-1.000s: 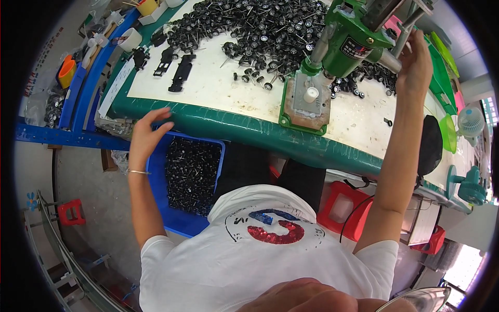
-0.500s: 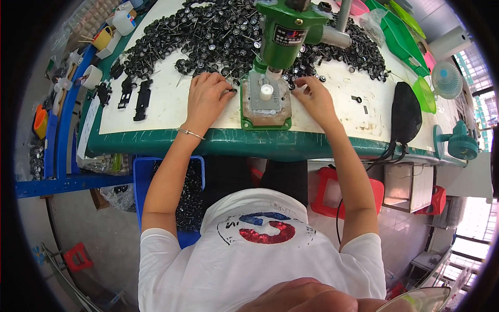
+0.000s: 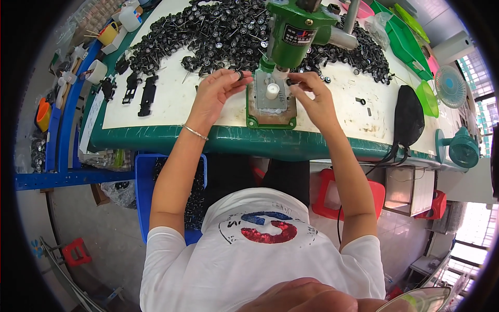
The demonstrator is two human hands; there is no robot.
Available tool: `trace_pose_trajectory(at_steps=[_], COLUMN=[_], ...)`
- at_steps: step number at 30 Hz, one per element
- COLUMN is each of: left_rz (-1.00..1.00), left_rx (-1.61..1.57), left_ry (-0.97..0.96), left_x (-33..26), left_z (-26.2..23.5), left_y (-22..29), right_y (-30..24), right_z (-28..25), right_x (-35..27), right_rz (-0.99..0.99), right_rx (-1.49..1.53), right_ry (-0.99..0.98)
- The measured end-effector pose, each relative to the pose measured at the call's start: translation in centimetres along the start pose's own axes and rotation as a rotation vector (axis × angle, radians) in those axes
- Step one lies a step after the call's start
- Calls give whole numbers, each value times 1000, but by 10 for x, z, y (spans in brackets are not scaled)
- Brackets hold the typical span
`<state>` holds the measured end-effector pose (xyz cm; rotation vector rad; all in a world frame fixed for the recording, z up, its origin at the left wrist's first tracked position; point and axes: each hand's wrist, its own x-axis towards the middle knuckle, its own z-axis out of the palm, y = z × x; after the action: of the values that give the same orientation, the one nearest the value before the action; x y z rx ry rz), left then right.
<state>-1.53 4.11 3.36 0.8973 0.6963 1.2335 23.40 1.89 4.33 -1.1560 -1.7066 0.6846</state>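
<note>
My left hand (image 3: 215, 96) is just left of the green bench press (image 3: 296, 34), pinching a small black toy wheel (image 3: 240, 76) between thumb and fingertips. On the other side, my right hand (image 3: 317, 99) pinches a small black wheel (image 3: 291, 81) close to the press ram; the fingers partly cover it. Between the hands lies the press base with a grey plate (image 3: 265, 104), and a white round holder (image 3: 272, 91) stands on it. Behind the press spreads a large heap of black wheels (image 3: 218, 36), many with thin metal axles.
Several black toy chassis (image 3: 148, 96) lie at the left of the white tabletop (image 3: 182, 114). To the right are a black ring-shaped part (image 3: 363, 101), a black face mask (image 3: 408, 117) and small fans (image 3: 462, 145). Below the table edge stands a blue bin (image 3: 145, 203) of small dark parts.
Both hands have lifted off the tabletop beside the press. The left has turned and moved up and inward, showing its wheel; the right has come up toward the ram. The view has shifted slightly.
</note>
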Motion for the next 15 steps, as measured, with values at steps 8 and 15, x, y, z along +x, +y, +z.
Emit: trace_pose_trajectory(at_steps=[8, 15], left_rz=[-102, -72], left_rx=[-57, -139], left_ry=[-64, -79], left_x=[-2, -1], left_z=[4, 20], left_y=[2, -2], right_y=[-6, -3], right_z=[19, 26], right_x=[0, -9], right_rz=[101, 39], right_rx=[37, 75], right_ry=[-137, -90])
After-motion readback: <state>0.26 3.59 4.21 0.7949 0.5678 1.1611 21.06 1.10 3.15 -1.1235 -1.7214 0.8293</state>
